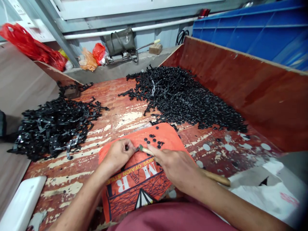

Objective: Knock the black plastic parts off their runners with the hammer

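Both hands work over an orange printed plastic sack (pixel 141 179) spread flat at the near middle of the worn red wooden worktop (pixel 115 96). The left hand (pixel 117 155) is curled closed, pinching a small round black plastic piece (pixel 126 147) between thumb and fingers, just above the sack. The right hand (pixel 174 166) is closed around a wooden-handled tool (pixel 216 178); the handle runs out to the right behind the wrist, and the tool's narrow tip (pixel 141 148) points left, almost touching the pinched piece. A few loose black round pieces (pixel 154 140) lie scattered on the far part of the sack, just beyond the tool tip. On the right far side of the worktop sits a large heap of black plastic parts (pixel 183 96), against a red-brown wooden side board (pixel 252 83). A second heap of black plastic strips (pixel 53 126) lies to the left. A white plastic container (pixel 21 202) stands at the near left corner.
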The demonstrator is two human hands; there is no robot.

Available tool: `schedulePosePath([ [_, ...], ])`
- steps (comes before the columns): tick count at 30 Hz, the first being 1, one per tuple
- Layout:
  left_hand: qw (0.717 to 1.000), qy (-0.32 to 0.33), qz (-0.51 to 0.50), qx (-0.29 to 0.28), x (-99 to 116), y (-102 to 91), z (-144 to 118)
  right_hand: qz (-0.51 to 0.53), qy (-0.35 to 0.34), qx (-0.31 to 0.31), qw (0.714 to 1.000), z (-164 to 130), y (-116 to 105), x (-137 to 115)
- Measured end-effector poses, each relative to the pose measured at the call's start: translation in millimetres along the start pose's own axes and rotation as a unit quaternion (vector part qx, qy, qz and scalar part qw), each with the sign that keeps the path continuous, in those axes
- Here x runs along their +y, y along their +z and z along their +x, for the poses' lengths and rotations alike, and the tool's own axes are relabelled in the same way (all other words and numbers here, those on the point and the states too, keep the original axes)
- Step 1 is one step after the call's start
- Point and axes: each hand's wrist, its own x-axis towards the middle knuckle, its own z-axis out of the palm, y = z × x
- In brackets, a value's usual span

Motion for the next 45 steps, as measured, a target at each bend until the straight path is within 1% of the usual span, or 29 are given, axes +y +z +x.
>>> schedulePosePath([
  [1, 1.0, 0.002, 0.003, -0.004, -1, -0.7, 0, -0.013, 0.003, -0.021, 1.0, 0, 1, 1],
  [2, 1.0, 0.006, 0.011, -0.009, -2, -1.2, 1, -0.011, -0.003, -0.022, 1.0, 0, 1, 1],
  [3, 1.0, 0.01, 0.017, -0.012, -2, -1.5, 1, 0.005, -0.013, -0.004, 1.0, 1, 0, 1],
  [5, 1.0, 0.009, 0.012, -0.01, -3, -1.5, 1, 0.048, -0.037, 0.063, 0.996, 1, -5, 0],
  [6, 1.0, 0.008, 0.006, -0.01, -4, -1.2, 1, 0.057, -0.041, 0.087, 0.994, 2, -7, -1],
  [7, 1.0, 0.008, -0.002, -0.01, -3, -0.9, 0, 0.053, -0.039, 0.089, 0.994, 4, -9, -2],
  [8, 1.0, 0.007, -0.009, -0.01, -3, -0.6, 0, 0.038, -0.033, 0.072, 0.996, 6, -10, -2],
  [11, 1.0, 0.002, -0.018, -0.012, -2, 0.0, -1, -0.017, -0.01, -0.016, 1.0, 13, -10, -3],
  [12, 1.0, 0.001, -0.018, -0.011, -2, 0.1, -1, -0.017, -0.013, -0.022, 1.0, 15, -10, -3],
  [13, 1.0, 0.001, -0.018, -0.01, -3, 0.1, -1, -0.007, -0.019, -0.009, 1.0, 16, -9, -3],
  [15, 1.0, 0.003, -0.019, -0.002, -4, 0.2, -1, 0.024, -0.032, 0.038, 0.998, 15, -9, -4],
  [16, 1.0, 0.005, -0.02, 0.001, -5, 0.3, -2, 0.03, -0.031, 0.049, 0.998, 14, -9, -4],
  [17, 1.0, 0.007, -0.021, 0.002, -6, 0.3, -2, 0.024, -0.024, 0.043, 0.998, 13, -9, -5],
  [20, 1.0, 0.013, -0.012, 0.007, -7, 0.6, -1, -0.021, -0.003, -0.024, 1.0, 13, -7, -7],
  [21, 1.0, 0.016, -0.006, 0.005, -8, 0.8, -1, -0.024, -0.005, -0.029, 0.999, 13, -6, -8],
  [24, 1.0, 0.027, 0.007, -0.004, -8, 1.3, 1, -0.006, -0.016, 0.007, 1.0, 16, -5, -9],
  [25, 0.999, 0.031, 0.009, -0.006, -8, 1.3, 2, -0.01, -0.014, 0.009, 1.0, 17, -5, -10],
  [28, 0.999, 0.032, 0.006, -0.009, -7, 0.2, 2, -0.045, 0.0, -0.028, 0.999, 21, -3, -10],
  [29, 1.0, 0.029, -0.005, -0.01, -5, -0.7, 0, -0.044, -0.001, -0.03, 0.999, 22, -3, -8],
  [30, 0.999, 0.023, -0.029, -0.012, -3, -1.9, -2, -0.029, -0.008, -0.017, 0.999, 23, -4, -6],
  [31, 0.997, 0.013, -0.069, -0.016, 0, -3.3, -5, -0.001, -0.016, 0.008, 1.0, 23, -6, -4],
  [33, 0.983, -0.011, -0.179, -0.031, 6, -5.7, -12, 0.073, -0.022, 0.081, 0.994, 22, -14, 3],
  [35, 0.961, -0.033, -0.27, -0.048, 12, -6.5, -15, 0.134, -0.002, 0.145, 0.98, 17, -21, 12],
  [36, 0.953, -0.039, -0.296, -0.053, 15, -6.0, -14, 0.151, 0.017, 0.161, 0.975, 15, -24, 17],
  [37, 0.948, -0.041, -0.311, -0.053, 18, -5.0, -11, 0.161, 0.036, 0.165, 0.973, 11, -25, 21],
  [39, 0.946, -0.04, -0.319, -0.036, 23, -1.8, 1, 0.174, 0.069, 0.151, 0.971, 3, -23, 30],
  [42, 0.947, -0.056, -0.316, 0.0, 32, 0.6, 25, 0.201, 0.092, 0.129, 0.967, -10, -11, 40],
  [43, 0.945, -0.068, -0.318, -0.008, 35, -0.2, 31, 0.211, 0.098, 0.129, 0.964, -15, -7, 43],
  [45, 0.937, -0.094, -0.33, -0.063, 41, -4.3, 40, 0.233, 0.106, 0.13, 0.958, -22, 1, 49],
])
